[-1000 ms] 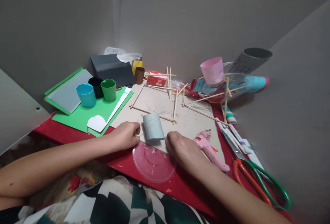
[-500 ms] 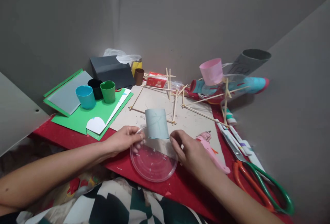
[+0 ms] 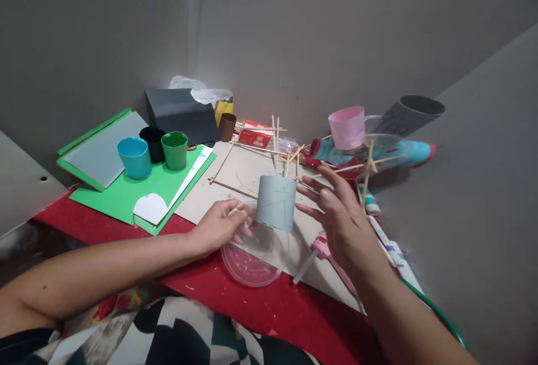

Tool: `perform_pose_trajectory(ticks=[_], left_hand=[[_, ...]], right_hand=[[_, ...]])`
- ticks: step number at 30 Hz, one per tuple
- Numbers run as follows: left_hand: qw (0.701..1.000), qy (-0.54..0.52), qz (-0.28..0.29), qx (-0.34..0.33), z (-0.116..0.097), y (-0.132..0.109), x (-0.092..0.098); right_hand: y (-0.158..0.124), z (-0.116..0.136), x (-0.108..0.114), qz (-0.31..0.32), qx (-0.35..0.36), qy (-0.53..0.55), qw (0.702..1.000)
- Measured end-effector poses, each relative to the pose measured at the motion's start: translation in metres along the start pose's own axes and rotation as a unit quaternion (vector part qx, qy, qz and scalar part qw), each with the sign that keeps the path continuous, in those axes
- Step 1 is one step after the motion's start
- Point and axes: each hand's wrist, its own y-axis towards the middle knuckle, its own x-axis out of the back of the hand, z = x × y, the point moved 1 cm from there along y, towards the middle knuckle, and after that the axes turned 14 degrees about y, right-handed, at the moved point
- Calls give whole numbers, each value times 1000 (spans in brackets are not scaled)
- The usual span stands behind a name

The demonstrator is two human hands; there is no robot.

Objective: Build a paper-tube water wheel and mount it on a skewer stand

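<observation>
A red surface (image 3: 302, 314) carries a beige board (image 3: 193, 202), and a green sheet (image 3: 109, 199) lies at nine o'clock from the tube, well apart from it; twelve points away from the person. On the board, at ten o'clock from the tube, is a frame (image 3: 233, 188) of thin sticks.

The right hand (image 3: 342, 211) has its grip spread, fingers apart, with nothing between them. The left hand (image 3: 216, 227) is pinching the near-left rim of a clear lid (image 3: 254, 267), thumb on top; most of the lid reaches from that grip toward five o'clock.

The pink gun (image 3: 321, 247) lies between four and five o'clock from the tube, partly hidden by the right hand.

The pale blue tube (image 3: 276, 203) is roughly upright at the lid's far side, between two and three o'clock from the left grip and outside it. From the right fingertips it sits at nine o'clock, just beside them; whether they touch, I cannot tell. A clear rod (image 3: 305, 267) juts from the gun toward seven o'clock.
</observation>
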Motion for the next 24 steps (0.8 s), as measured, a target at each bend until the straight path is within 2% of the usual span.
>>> perform_pose_trajectory(ticks=[2, 8, 14, 24], left_hand=[[1000, 7, -5, 0, 4, 4, -2], [1000, 7, -6, -2, 17, 12, -6], [1000, 4, 8, 9, 19, 13, -7], [1000, 3, 7, 11, 18, 12, -8]], right_hand=[[4, -3, -10, 7, -17, -11, 1000], [12, -13, -33, -12, -5, -41, 999], [10, -20, -42, -39, -77, -63, 994], [2, -19, -51, -67, -79, -95, 990]])
